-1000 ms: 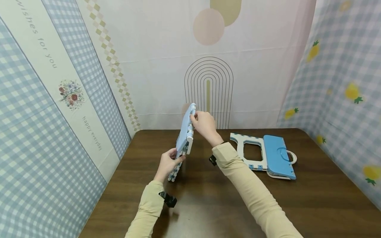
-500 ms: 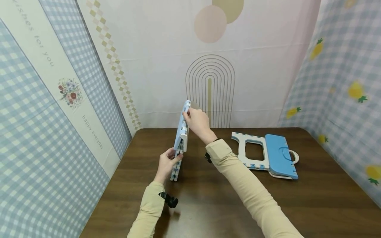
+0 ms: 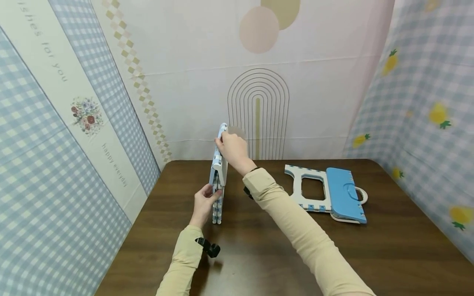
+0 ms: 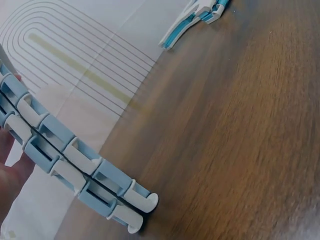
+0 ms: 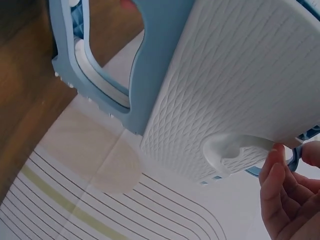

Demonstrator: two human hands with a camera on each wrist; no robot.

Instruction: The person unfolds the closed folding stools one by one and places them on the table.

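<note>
A blue-and-white folding step stool [image 3: 224,174] stands folded and nearly upright on the table, narrow edge towards me. My left hand [image 3: 203,202] grips its lower leg section, thumb on the near side. At the top edge, my right hand [image 3: 234,149] holds the stool by its handle area. The right wrist view gives the white textured top panel [image 5: 225,75] and the handle [image 5: 227,145], with my curled fingers [image 5: 272,200] at it. In the left wrist view, blue and white hinge joints [image 4: 75,155] run down the stool's edge; most of the left hand is out of frame.
A second folding stool [image 3: 346,193], blue-topped with a white handle and white leg frame, lies flat on the right of the brown wooden table [image 3: 277,255]. Patterned cloths hang behind and at both sides.
The stool has gone from leaning right to nearly upright, its top moving left with my right hand. My left hand has stayed low on it. The second stool has not moved.
</note>
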